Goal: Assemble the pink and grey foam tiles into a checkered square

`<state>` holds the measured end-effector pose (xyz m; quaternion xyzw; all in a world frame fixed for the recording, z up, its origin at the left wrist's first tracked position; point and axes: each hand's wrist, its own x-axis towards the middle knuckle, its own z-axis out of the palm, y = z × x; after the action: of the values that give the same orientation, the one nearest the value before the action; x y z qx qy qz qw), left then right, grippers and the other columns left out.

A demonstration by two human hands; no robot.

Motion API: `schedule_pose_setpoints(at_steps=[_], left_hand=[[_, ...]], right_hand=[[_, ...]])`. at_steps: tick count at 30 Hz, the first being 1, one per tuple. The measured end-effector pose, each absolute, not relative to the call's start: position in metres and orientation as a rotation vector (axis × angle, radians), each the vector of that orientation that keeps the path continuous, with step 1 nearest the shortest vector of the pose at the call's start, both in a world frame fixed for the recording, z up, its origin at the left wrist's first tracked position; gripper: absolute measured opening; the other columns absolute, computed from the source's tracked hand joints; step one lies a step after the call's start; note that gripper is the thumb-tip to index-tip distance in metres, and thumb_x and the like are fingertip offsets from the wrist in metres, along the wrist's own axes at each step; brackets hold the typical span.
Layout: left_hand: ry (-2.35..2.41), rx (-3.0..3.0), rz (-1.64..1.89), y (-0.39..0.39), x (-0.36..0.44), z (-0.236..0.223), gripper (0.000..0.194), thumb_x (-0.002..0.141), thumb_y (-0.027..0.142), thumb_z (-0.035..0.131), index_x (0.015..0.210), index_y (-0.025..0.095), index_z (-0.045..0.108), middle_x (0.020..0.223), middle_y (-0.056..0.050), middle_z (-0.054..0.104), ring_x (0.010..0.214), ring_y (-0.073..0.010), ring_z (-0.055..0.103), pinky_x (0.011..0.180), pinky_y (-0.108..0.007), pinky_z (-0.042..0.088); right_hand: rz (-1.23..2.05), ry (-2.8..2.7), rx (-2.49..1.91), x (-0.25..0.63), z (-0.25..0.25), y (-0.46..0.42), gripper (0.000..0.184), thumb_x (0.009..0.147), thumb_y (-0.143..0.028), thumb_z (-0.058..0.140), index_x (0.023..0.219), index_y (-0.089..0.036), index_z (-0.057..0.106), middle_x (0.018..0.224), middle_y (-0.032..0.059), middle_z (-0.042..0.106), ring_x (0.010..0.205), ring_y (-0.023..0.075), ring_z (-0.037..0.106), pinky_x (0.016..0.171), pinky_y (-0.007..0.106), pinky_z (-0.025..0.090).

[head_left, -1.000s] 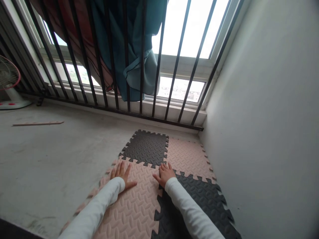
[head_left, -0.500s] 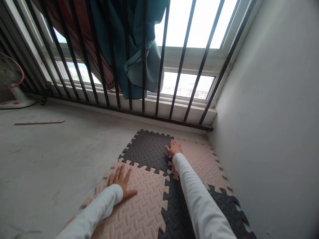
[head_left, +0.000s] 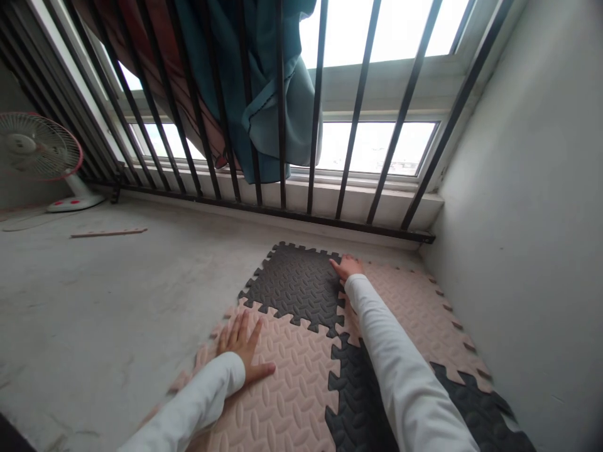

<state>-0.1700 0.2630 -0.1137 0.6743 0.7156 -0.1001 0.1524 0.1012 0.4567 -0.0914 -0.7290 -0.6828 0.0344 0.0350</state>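
Four foam puzzle tiles laid on concrete floor (head_left: 141, 301), along its right edge by the white wall (head_left: 532, 220) and reaching toward the far right corner. Checker layout: dark gray tile (head_left: 296, 279) at far left, far pink tile (head_left: 405, 289) at far right, near pink tile (head_left: 292, 389) at near left, black tile (head_left: 360, 383) at near right. Diamond-plate texture seen on surfaces; toothed edges met at the joints.

Left hand (head_left: 240, 346): released, fingers spread, palm laid flat on near pink tile, close to its left edge; thumb pointed toward the tile's middle. Nothing grasped.

Right hand (head_left: 347, 267): released, laid over the joint between dark gray tile and far pink tile, at the end toward the railing; thumb set apart over dark gray tile's far right corner. Finger bend partly hidden. White sleeves (head_left: 405, 358) worn on both arms; black tile partly covered by the right one.

Dark metal railing (head_left: 348, 223) fixed along floor's far edge. Teal cloth (head_left: 268, 144) and reddish cloth (head_left: 183, 116) hung behind the bars, before window (head_left: 372, 147). Pink strip (head_left: 109, 233) left on floor, well apart from the tiles. Pink-rimmed fan (head_left: 38, 144) stood at floor's far left corner.
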Motion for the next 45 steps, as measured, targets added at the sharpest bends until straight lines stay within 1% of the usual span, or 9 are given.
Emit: schedule_pose_setpoints(at_steps=[3,9,16,20,24,28,34,38,45], left_hand=[[2.055,1.945,-0.308,0.263,-0.171,-0.115,0.1,0.049,0.071,0.045,0.131,0.025,0.01,0.141,-0.009,-0.009,0.126,-0.0254,-0.014,0.099,-0.048,-0.007],[2.071,1.967,-0.309,0.262,-0.172,-0.118,0.1,0.049,0.07,0.044,0.131,0.026,0.01,0.141,-0.009,-0.009,0.126,-0.0254,-0.013,0.099,-0.048,-0.005],[2.094,1.968,-0.292,0.264,-0.17,-0.121,0.096,0.05,0.07,0.043,0.131,0.026,0.014,0.141,-0.008,-0.005,0.128,-0.0255,-0.008,0.1,-0.046,-0.004],[2.125,1.964,-0.282,0.266,-0.169,-0.119,0.095,0.051,0.069,0.044,0.131,0.026,0.016,0.142,-0.008,-0.001,0.128,-0.0256,-0.004,0.1,-0.046,0.0],[2.138,1.958,-0.294,0.263,-0.164,-0.112,0.09,0.056,0.069,0.042,0.131,0.026,0.016,0.142,-0.009,0.001,0.128,-0.0248,-0.003,0.1,-0.046,0.003],[2.18,1.858,-0.226,0.243,-0.148,-0.103,0.072,0.069,0.06,0.032,0.131,0.028,0.017,0.142,-0.009,0.004,0.128,-0.0285,0.004,0.098,-0.048,0.01],[1.947,1.973,-0.419,0.171,-0.129,-0.087,0.058,0.074,0.039,0.041,0.128,0.025,0.028,0.139,-0.015,0.016,0.125,-0.032,0.018,0.096,-0.046,0.021],[1.707,2.14,-0.479,0.118,-0.132,-0.071,0.055,0.069,0.028,0.049,0.122,0.015,0.041,0.132,-0.019,0.032,0.118,-0.028,0.035,0.095,-0.038,0.028],[1.451,2.19,-0.249,0.025,-0.143,-0.043,0.044,0.073,0.037,0.039,0.111,0.02,0.053,0.111,-0.006,0.058,0.101,-0.018,0.052,0.088,-0.028,0.038]], right_hand=[[0.052,-2.081,-2.219,0.102,-0.094,0.461,0.069,0.08,-0.053,0.012,0.131,-0.008,0.02,0.138,0.0137,0.018,0.127,0.0224,0.01,0.101,0.041,0.006],[0.321,-2.184,-2.23,0.102,-0.086,0.456,0.066,0.079,-0.054,0.019,0.127,-0.01,0.032,0.134,0.0136,0.029,0.125,0.0233,0.02,0.102,0.044,0.008],[0.084,-2.116,-2.011,0.103,-0.047,0.352,0.068,0.078,-0.051,0.033,0.132,-0.013,0.018,0.14,0.0132,0.008,0.128,0.0251,0.005,0.1,0.047,0.012],[0.284,-2.039,-1.992,0.113,-0.045,0.235,0.065,0.074,-0.047,0.043,0.129,-0.017,0.028,0.138,0.0145,0.017,0.127,0.0269,0.01,0.1,0.049,0.01],[0.611,-1.633,-2.024,0.132,-0.077,0.112,0.06,0.068,-0.047,0.051,0.123,-0.025,0.039,0.137,0.0067,0.023,0.127,0.0286,0.01,0.1,0.052,0.007],[0.89,-1.545,-2.019,0.155,-0.094,0.03,0.057,0.058,-0.037,0.062,0.113,-0.029,0.05,0.134,0.0036,0.029,0.126,0.0303,0.014,0.101,0.053,0.006],[0.767,-1.543,-2.198,0.173,-0.056,-0.043,0.054,0.066,-0.035,0.051,0.115,-0.011,0.05,0.124,0.0163,0.043,0.117,0.0277,0.036,0.099,0.042,0.025],[0.703,-1.447,-2.136,0.171,-0.046,-0.107,0.051,0.068,-0.038,0.047,0.109,-0.009,0.054,0.115,0.0144,0.053,0.109,0.0231,0.046,0.097,0.036,0.033],[0.57,-1.088,-2.171,0.172,-0.06,-0.23,0.044,0.064,-0.044,0.049,0.094,-0.015,0.063,0.101,0.0104,0.062,0.097,0.0241,0.055,0.088,0.037,0.043]])
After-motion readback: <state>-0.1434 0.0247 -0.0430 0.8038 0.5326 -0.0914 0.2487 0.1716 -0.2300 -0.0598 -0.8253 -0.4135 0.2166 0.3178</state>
